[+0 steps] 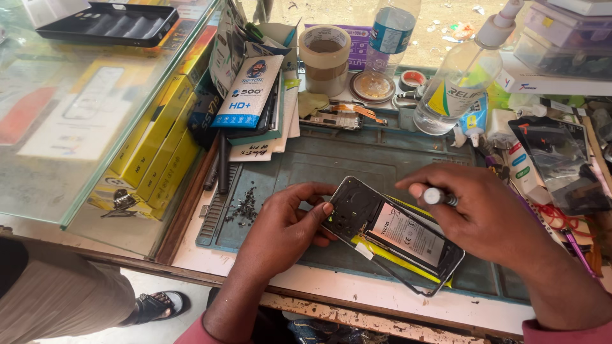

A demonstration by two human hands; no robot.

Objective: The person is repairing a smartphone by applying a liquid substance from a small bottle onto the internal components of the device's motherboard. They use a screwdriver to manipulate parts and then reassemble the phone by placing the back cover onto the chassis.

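Note:
An opened smartphone [389,229] lies back-up on the teal work mat [331,159], its battery and inner frame exposed. My left hand [284,229] grips the phone's upper left corner, thumb on the edge. My right hand [484,216] holds a small tool with a silver cap [437,196] just above the phone's right side. A heap of tiny dark screws [242,207] sits on the mat left of my left hand.
A clear spray bottle [459,83], a tape roll [325,57], a water bottle [389,32] and screen-protector packs [248,89] crowd the back. A glass display case [76,114] with yellow boxes stands left. Tubes and a black phone part [554,153] lie right. Another person's sandalled foot [153,306] shows bottom left.

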